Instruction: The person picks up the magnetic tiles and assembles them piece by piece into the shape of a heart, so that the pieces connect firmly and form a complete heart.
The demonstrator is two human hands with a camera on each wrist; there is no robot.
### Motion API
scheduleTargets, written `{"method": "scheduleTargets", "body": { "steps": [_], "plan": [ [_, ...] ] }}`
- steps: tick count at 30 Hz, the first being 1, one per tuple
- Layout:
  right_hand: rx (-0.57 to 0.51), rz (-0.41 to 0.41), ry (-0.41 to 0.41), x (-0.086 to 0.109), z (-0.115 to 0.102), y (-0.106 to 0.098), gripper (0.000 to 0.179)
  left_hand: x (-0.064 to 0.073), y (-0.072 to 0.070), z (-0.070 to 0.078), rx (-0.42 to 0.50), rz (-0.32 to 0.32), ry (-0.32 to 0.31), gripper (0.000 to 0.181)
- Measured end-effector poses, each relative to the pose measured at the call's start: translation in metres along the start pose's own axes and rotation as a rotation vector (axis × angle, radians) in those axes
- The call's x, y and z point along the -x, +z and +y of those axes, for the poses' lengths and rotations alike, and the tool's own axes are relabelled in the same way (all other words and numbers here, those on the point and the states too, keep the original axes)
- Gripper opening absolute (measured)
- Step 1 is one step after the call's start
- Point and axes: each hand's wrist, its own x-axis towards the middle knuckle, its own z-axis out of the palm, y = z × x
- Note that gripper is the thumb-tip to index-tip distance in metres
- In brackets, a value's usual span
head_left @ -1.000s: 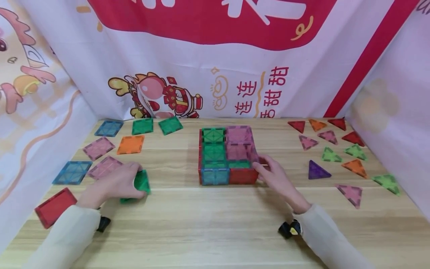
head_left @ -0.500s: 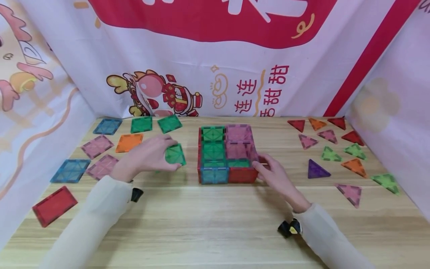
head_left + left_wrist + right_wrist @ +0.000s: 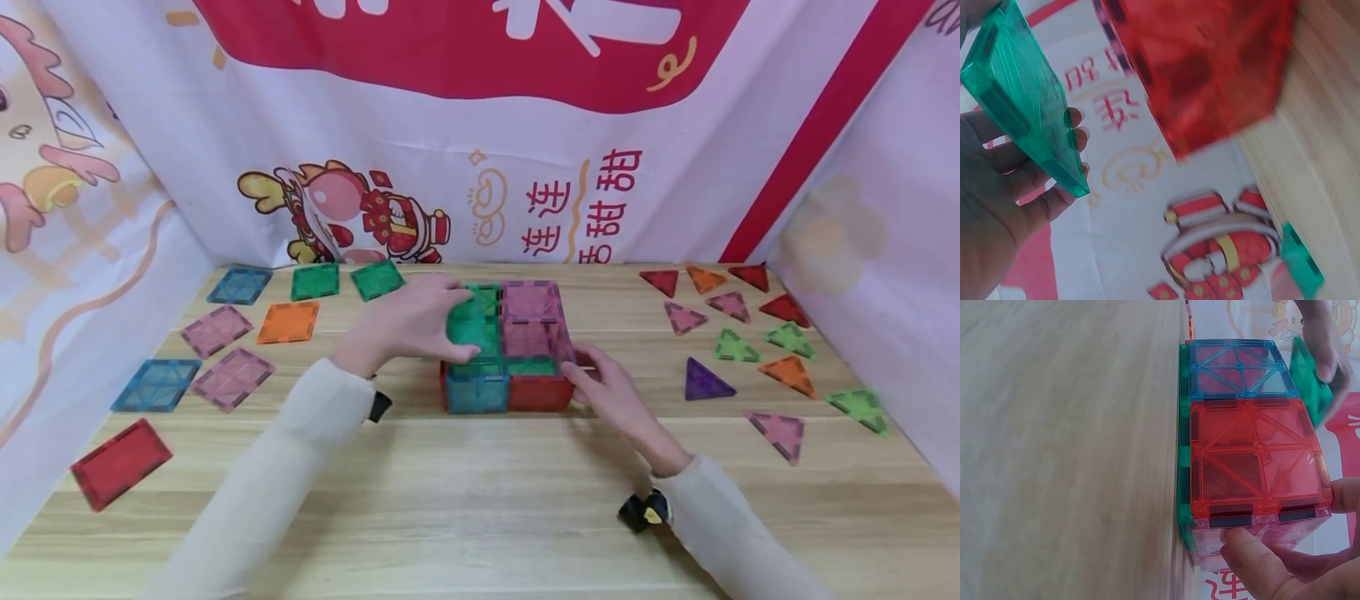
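A low box of see-through magnetic tiles [image 3: 540, 395] stands mid-table, with a blue and a red square tile along its front and pink tiles at its right. My left hand [image 3: 408, 321] holds a green square magnetic tile [image 3: 1029, 94] by opposite edges, thumb on one and fingers on the other. In the right wrist view this tile is tilted, beside the blue front tile [image 3: 1238, 369] near the box's top. It seems apart from the box. My right hand [image 3: 615, 396] holds the box's right side, with a finger against the pink wall [image 3: 1210, 544].
Loose square tiles lie at the left, among them an orange tile [image 3: 288, 322], a pink tile [image 3: 234, 377] and a red rectangular tile [image 3: 122, 463]. Several triangular tiles, such as a purple triangle [image 3: 707, 382], lie at the right. A printed cloth [image 3: 480, 125] hangs behind the table.
My left hand has carried the green tile from the left of the table rightward to above the box's left half. My right hand has stayed at the box's right side.
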Motion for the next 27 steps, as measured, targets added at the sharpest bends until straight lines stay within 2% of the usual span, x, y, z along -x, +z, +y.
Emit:
{"method": "scheduleTargets", "body": {
  "steps": [5, 11, 16, 21, 27],
  "plan": [
    [-0.015, 0.004, -0.027, 0.0, 0.0, 0.001, 0.05, -0.022, 0.003, 0.022, -0.022, -0.028, 0.07, 0.077],
    [-0.025, -0.008, -0.048, 0.0, 0.003, 0.002, 0.05, -0.043, 0.01, 0.046, -0.006, -0.047, 0.103, 0.074],
    [-0.027, -0.019, -0.05, 0.0, 0.005, -0.001, 0.051, -0.058, 0.017, 0.062, -0.045, -0.045, 0.148, 0.059],
    [-0.066, -0.035, -0.063, 0.001, 0.005, -0.002, 0.05, -0.066, 0.024, 0.069, -0.055, -0.066, 0.141, 0.054],
    [-0.122, -0.05, -0.079, -0.001, 0.006, -0.003, 0.049, -0.066, 0.033, 0.073, -0.098, -0.058, 0.131, 0.053]
  ]
}}
